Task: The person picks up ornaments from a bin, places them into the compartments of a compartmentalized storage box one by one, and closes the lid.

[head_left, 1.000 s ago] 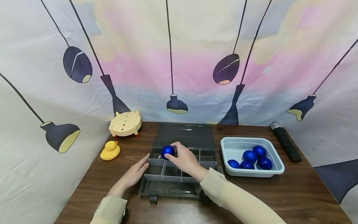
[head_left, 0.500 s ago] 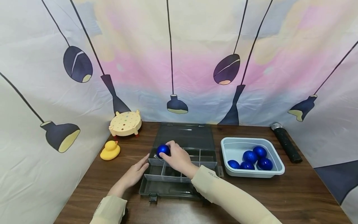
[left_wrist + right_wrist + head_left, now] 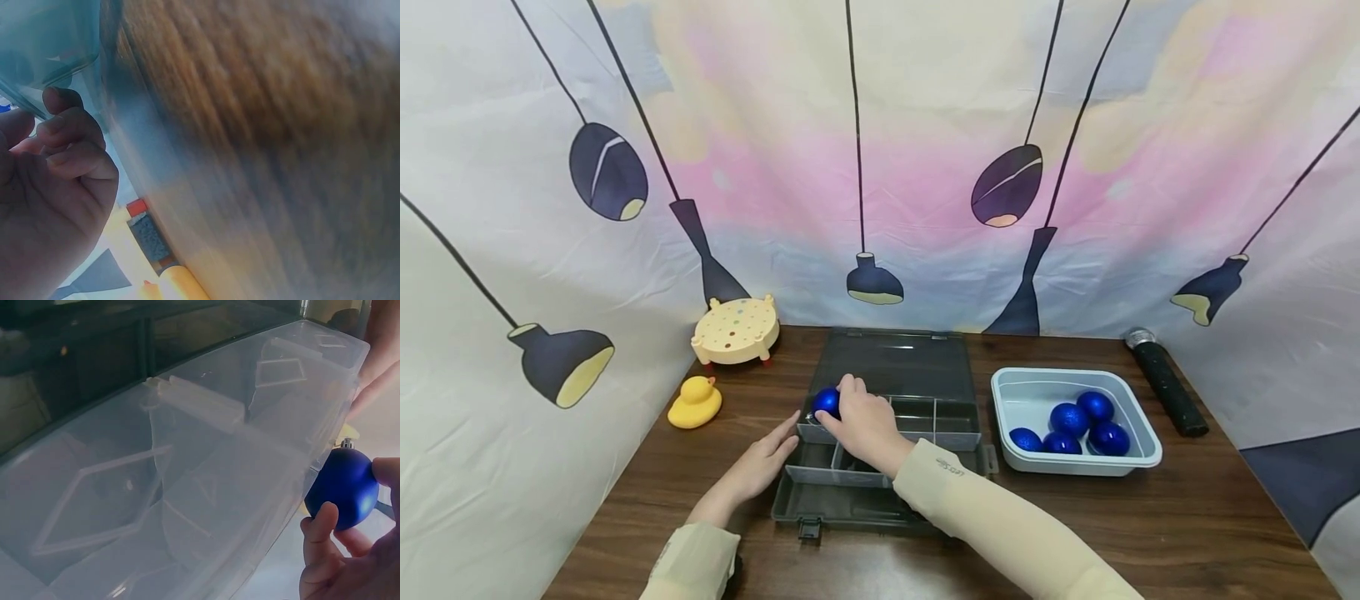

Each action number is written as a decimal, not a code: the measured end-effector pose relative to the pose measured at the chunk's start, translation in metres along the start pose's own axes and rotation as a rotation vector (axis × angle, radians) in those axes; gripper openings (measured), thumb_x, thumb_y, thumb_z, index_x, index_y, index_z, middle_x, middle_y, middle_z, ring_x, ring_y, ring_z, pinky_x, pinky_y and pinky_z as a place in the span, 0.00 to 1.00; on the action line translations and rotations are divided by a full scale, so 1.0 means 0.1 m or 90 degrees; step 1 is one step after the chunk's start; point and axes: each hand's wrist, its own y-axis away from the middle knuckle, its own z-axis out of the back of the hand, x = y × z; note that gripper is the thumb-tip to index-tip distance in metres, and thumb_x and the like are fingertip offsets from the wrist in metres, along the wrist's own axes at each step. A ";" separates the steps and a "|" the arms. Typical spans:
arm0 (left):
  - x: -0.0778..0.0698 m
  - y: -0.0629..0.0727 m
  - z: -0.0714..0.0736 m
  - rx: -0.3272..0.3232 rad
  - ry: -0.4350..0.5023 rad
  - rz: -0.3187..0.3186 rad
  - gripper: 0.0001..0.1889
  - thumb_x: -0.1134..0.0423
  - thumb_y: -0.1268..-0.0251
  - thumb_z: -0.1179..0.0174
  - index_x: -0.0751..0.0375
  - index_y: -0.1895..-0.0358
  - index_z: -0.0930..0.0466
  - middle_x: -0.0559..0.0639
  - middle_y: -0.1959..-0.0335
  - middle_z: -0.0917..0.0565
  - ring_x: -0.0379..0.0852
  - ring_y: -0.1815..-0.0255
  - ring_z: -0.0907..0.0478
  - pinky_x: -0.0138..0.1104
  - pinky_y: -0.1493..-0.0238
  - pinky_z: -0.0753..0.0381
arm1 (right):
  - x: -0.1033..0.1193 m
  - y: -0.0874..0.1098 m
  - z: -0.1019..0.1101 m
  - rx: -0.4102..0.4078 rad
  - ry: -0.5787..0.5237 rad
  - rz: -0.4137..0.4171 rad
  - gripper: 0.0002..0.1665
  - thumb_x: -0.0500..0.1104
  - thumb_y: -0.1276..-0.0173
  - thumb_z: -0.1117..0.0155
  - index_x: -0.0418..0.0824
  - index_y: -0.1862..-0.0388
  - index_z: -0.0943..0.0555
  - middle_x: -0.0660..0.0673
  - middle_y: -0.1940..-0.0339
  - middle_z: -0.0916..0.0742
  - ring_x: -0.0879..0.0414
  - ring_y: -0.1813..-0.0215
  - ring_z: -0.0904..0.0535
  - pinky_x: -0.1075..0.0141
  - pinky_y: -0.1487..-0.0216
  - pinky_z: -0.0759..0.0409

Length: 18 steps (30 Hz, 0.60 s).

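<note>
While the right hand pinched a blue ball between thumb and fingers, the left hand lay with its fingers loosely extended along the left side of a dark plastic case. That ball was at the case's back left compartment, its metal cap showing in the right wrist view; whether it touched the compartment's floor could not be told. Clear dividers split the middle of the case into compartments, a dark panel lay behind them, and a small latch sat on the case's front edge, toward its left end.

Just to the right of the case stood a pale tray in which five blue balls lay. Farther right of the case, past the tray, a black microphone lay with its silver head pointing away from the person. On the left of the case sat a yellow rubber duck, and behind the duck, off the case's back left corner, stood a round cream stand with a spotted top.
</note>
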 end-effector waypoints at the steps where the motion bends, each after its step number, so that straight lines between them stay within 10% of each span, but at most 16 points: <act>1: 0.00 0.00 0.00 0.001 0.000 0.002 0.28 0.53 0.21 0.60 0.59 0.24 0.48 0.65 0.28 0.41 0.66 0.30 0.44 0.60 0.34 0.46 | 0.01 -0.01 -0.01 0.004 0.004 -0.004 0.32 0.66 0.34 0.41 0.40 0.50 0.30 0.46 0.62 0.23 0.56 0.74 0.22 0.63 0.67 0.20; 18: 0.02 0.00 0.00 -0.003 0.002 -0.005 0.28 0.51 0.21 0.59 0.59 0.24 0.47 0.66 0.29 0.40 0.66 0.31 0.42 0.61 0.35 0.44 | 0.05 -0.11 -0.09 0.028 0.083 -0.015 0.35 0.69 0.39 0.39 0.40 0.53 0.29 0.46 0.65 0.25 0.54 0.72 0.23 0.62 0.70 0.22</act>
